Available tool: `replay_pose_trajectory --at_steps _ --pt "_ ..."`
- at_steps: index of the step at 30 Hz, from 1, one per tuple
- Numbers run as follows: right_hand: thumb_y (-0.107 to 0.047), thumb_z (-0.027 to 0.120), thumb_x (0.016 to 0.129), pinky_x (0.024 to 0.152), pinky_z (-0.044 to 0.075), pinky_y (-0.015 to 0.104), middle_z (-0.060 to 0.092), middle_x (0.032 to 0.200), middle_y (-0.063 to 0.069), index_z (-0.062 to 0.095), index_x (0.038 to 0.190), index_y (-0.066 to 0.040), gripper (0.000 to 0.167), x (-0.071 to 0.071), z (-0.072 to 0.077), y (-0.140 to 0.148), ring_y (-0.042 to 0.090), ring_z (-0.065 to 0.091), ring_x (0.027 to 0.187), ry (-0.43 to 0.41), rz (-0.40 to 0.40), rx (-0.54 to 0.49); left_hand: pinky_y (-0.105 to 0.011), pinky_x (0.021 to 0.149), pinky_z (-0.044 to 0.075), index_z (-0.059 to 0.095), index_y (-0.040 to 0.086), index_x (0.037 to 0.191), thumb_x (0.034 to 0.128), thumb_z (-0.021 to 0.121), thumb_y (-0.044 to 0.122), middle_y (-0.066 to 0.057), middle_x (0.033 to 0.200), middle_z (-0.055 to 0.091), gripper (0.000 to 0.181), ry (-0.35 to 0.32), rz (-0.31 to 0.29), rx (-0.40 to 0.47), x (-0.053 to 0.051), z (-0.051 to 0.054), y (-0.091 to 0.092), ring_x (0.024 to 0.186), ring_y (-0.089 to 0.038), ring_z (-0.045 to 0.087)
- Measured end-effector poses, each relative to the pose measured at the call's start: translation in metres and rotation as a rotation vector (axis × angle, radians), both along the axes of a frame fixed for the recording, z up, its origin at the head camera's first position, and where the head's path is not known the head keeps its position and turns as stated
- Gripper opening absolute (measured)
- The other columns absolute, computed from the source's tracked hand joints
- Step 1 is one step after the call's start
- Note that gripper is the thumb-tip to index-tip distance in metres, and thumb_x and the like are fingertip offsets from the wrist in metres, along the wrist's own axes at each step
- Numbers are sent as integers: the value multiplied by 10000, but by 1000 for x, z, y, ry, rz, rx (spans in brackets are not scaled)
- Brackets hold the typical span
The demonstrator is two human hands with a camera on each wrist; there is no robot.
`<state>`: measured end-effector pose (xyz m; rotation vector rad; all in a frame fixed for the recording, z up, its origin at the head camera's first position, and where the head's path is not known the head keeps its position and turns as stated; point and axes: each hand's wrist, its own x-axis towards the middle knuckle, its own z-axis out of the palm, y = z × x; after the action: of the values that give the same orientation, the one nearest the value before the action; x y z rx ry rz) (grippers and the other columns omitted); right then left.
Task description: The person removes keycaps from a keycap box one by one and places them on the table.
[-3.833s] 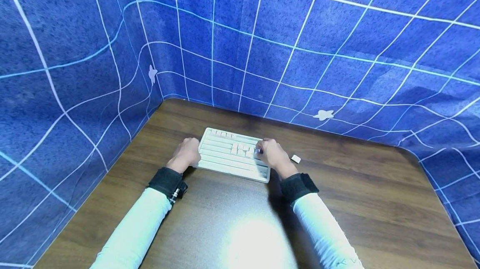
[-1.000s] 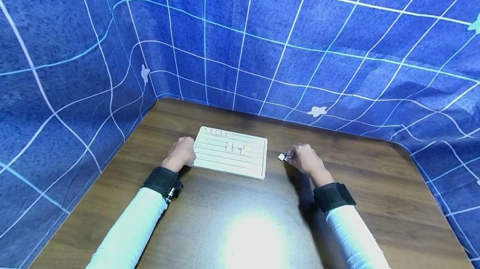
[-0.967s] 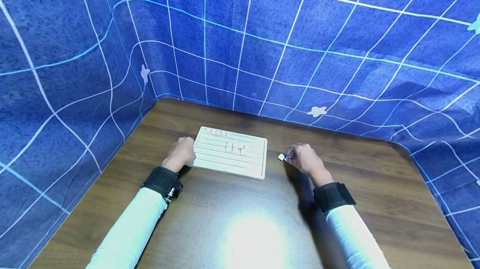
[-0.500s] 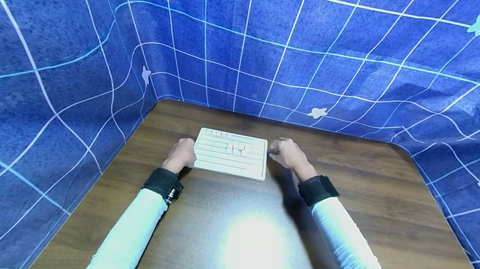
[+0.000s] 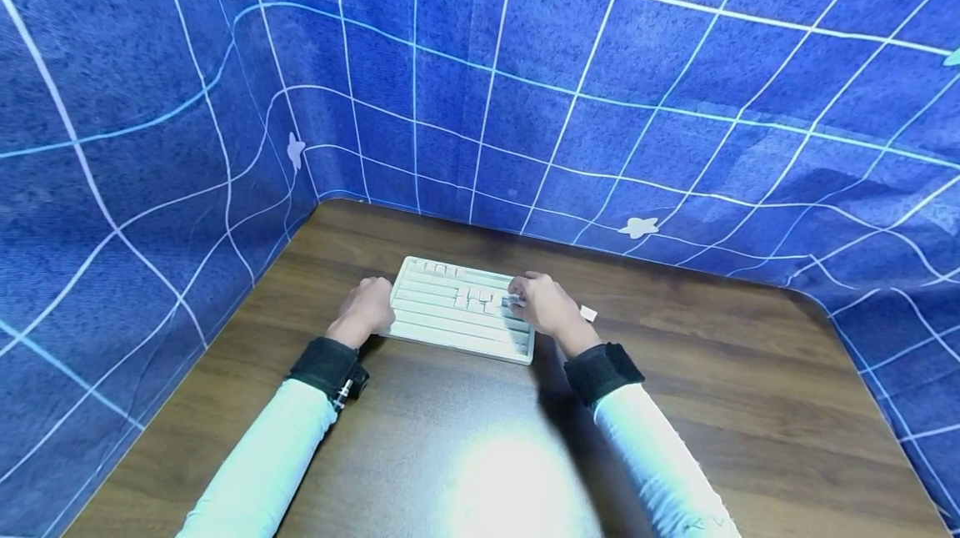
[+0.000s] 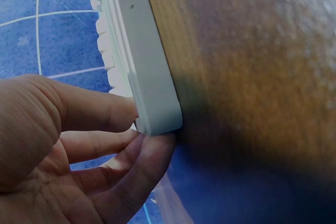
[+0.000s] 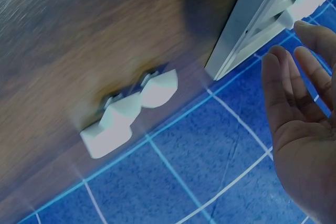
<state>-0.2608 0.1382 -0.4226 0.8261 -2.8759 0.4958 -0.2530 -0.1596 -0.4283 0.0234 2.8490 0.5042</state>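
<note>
The pale keyboard [image 5: 450,325] lies on the table, with several white keycaps [image 5: 476,296] in its middle and more at its upper left. My left hand [image 5: 363,309] grips its left end; the left wrist view shows thumb and fingers on the corner of the case [image 6: 147,56]. Over the keyboard's right part is my right hand [image 5: 549,310], fingers bent. In the right wrist view, that hand [image 7: 304,108] has its fingers apart beside the keyboard [image 7: 236,30], with nothing visible between them. Several loose keycaps [image 7: 160,90] lie on the table there.
A loose white keycap [image 5: 588,314] shows just right of my right wrist; the hand may hide others. Brown wooden tabletop [image 5: 712,354] surrounds the keyboard. Blue patterned cloth [image 5: 600,146] stands behind the table and along its left side.
My right hand has moved left from the loose keycaps to above the keyboard's right part. It pinched something small beside them a second ago. My left hand has kept its hold.
</note>
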Motion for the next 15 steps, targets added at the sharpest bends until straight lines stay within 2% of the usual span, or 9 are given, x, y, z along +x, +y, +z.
replay_pose_trajectory --at_steps 9,15 --pt "-72 766 802 808 558 382 714 942 112 688 996 -40 212 -4 -4 -12 249 689 903 21 14 19 -406 744 491 633 -36 987 844 542 -2 -188 1028 602 173 8 -8 5 0 -1 0 844 -278 551" --pt "-63 749 793 736 557 361 677 908 94 696 954 -47 170 -4 -3 -17 225 674 839 31 11 28 -443 765 511 639 -27 941 825 546 7 -195 1025 614 153 29 -16 -3 1 0 0 880 -315 595"
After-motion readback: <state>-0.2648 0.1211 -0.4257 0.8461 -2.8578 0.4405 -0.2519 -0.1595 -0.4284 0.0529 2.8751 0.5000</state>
